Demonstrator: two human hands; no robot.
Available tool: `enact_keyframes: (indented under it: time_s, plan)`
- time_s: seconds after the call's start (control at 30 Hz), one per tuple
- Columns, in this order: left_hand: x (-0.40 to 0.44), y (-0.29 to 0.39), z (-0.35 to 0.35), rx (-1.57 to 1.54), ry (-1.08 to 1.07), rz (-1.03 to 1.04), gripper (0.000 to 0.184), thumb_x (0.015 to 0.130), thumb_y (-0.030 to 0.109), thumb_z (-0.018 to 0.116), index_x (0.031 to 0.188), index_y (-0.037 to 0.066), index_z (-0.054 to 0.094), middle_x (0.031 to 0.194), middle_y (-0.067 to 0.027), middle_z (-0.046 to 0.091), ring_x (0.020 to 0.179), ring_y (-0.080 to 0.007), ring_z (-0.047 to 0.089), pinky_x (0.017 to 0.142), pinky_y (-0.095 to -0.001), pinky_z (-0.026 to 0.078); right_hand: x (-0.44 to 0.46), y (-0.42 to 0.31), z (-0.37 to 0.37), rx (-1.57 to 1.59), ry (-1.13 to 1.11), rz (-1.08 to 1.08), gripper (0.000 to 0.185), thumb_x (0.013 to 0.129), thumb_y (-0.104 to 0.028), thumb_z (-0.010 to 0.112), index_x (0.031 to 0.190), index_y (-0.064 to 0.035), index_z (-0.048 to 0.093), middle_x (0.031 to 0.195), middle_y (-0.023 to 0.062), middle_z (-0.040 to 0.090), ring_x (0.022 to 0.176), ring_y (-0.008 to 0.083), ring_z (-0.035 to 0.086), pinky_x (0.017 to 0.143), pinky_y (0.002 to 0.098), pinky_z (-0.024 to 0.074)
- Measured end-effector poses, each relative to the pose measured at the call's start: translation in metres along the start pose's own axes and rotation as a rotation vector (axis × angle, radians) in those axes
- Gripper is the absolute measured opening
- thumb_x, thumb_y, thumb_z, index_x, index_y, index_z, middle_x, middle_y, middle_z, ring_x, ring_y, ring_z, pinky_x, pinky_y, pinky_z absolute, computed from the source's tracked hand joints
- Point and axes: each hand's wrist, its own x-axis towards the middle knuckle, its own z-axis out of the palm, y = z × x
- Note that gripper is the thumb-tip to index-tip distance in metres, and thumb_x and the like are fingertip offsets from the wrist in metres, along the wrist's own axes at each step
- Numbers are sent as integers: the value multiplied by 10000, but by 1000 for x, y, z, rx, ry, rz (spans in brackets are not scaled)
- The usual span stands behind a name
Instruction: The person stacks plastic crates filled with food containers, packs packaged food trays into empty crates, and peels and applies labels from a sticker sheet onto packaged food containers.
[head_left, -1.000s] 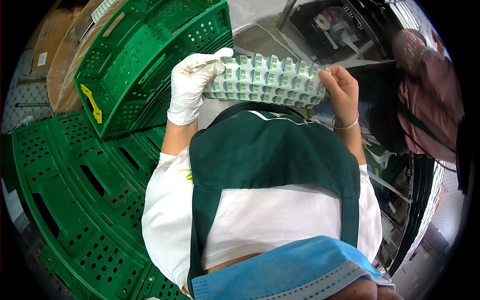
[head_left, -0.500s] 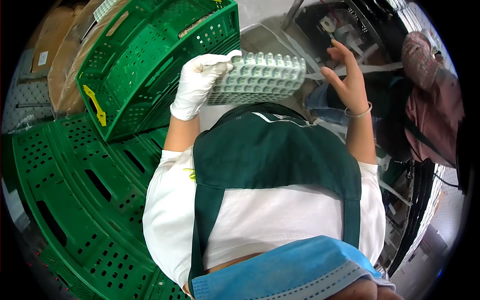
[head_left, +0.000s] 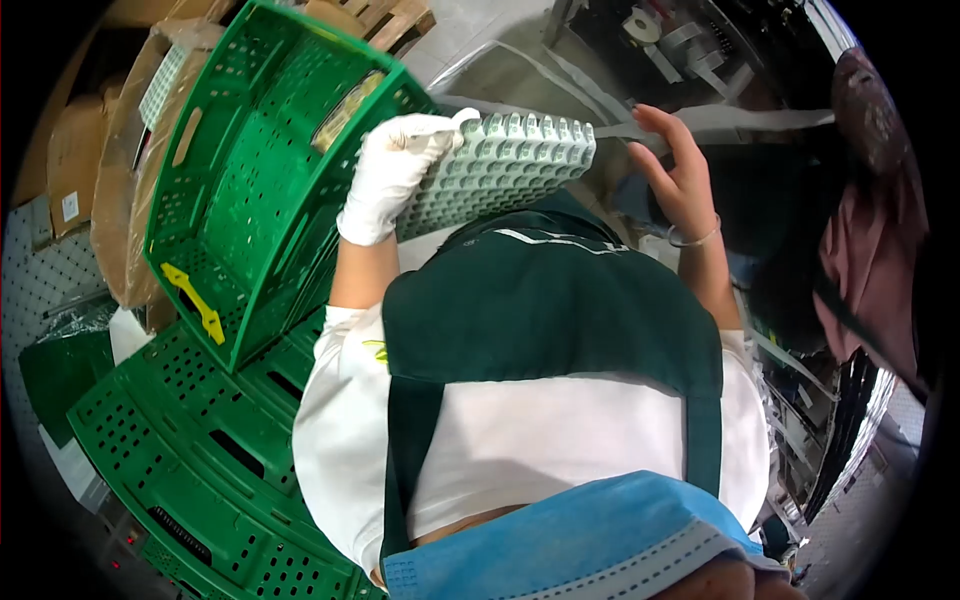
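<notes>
My left hand [head_left: 395, 175], in a white glove, is closed on the upper left corner of a pale green blister sheet [head_left: 505, 165] with rows of round bumps. The sheet tilts in front of my dark green apron. To its right my bare right hand [head_left: 680, 180] is raised with thumb and fingers apart, wearing a bracelet and touching nothing visible. Just left of the gloved hand stands a green perforated crate [head_left: 225, 150], with a yellow clip [head_left: 195, 303] at its near end and a wrapped item [head_left: 347, 110] inside.
More green crates [head_left: 220, 450] lie at the lower left. A cardboard box [head_left: 130, 230] at the far left holds a similar bumpy sheet [head_left: 163, 87]. Behind my right hand are a dark machine [head_left: 650, 60] and pale straps [head_left: 760, 120]. Another person [head_left: 870, 250] is at the right edge.
The view has shifted, showing more of the crate's left surroundings and a pallet at the top. The sheet now tilts more, still in my left hand. My right hand stays open, slightly lower and closer.
</notes>
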Motion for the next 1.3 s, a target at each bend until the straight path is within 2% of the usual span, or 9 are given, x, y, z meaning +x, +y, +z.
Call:
enact_keyframes:
  time_s: [0.17, 0.3, 0.6, 0.67, 0.8, 0.9, 1.07, 1.2, 1.3]
  plan:
    - [96, 46, 50, -18, -141, 5, 114, 742, 41, 588, 841, -13, 605, 754, -34, 603, 690, -82, 531, 651, -205, 422, 81, 27, -38, -114, -81, -278, 448, 695, -212, 636, 1081, -53, 474, 1058, 122, 492, 962, 287, 463, 836, 338, 367]
    - [160, 68, 81, -31, -258, 46, 114, 733, 45, 596, 835, -5, 610, 751, -35, 604, 676, -76, 530, 635, -200, 421, 126, 45, -66, -242, -50, -375, 300, 711, -119, 601, 994, -67, 514, 937, 98, 508, 845, 262, 494, 725, 321, 423]
    - [252, 98, 133, 65, -461, 95, 143, 721, 145, 636, 803, 30, 614, 657, 13, 567, 576, -43, 458, 510, -170, 342, 140, 80, -103, -245, 127, -5, 180, 740, -93, 548, 919, -110, 536, 796, 70, 498, 723, 239, 517, 599, 306, 441]
    - [259, 114, 144, 76, -481, -73, 138, 702, 134, 647, 791, 33, 619, 653, 11, 582, 564, -39, 465, 493, -178, 345, 139, 84, -110, -291, 136, 14, 170, 753, -100, 535, 921, -127, 538, 803, 59, 499, 693, 232, 530, 574, 304, 438]
    - [310, 94, 139, 26, -685, 61, 153, 704, 95, 621, 824, 1, 605, 751, -39, 603, 673, -102, 534, 632, -216, 427, 148, 93, -108, -195, 191, 95, 132, 766, -98, 539, 897, -99, 551, 792, 63, 510, 643, 212, 536, 569, 269, 434]
    - [337, 91, 136, 2, -739, -53, 139, 707, 97, 640, 813, 11, 611, 733, -41, 612, 661, -99, 550, 606, -215, 426, 161, 98, -93, -136, 218, 197, 129, 751, -88, 559, 880, -80, 557, 770, 54, 508, 610, 179, 535, 563, 252, 429]
    - [419, 86, 108, -95, -809, 13, 177, 701, 147, 660, 811, 17, 609, 728, -37, 609, 655, -92, 544, 592, -202, 420, 234, 108, -80, -286, 325, 157, 91, 715, -74, 588, 805, -76, 572, 707, 53, 510, 593, 191, 528, 523, 262, 425]
    - [477, 96, 69, -217, -725, -9, 144, 710, 88, 640, 821, 10, 592, 736, -31, 601, 646, -84, 540, 585, -190, 420, 310, 103, -63, -467, 436, 12, 87, 696, -52, 590, 776, -85, 577, 677, 46, 510, 580, 197, 517, 505, 265, 419]
    - [513, 105, 42, -86, -469, -171, 113, 706, -18, 586, 815, 10, 583, 724, -34, 591, 629, -93, 541, 588, -207, 434, 356, 92, -64, -462, 533, -127, 103, 689, -13, 583, 773, -73, 581, 680, 66, 512, 563, 198, 515, 497, 257, 418]
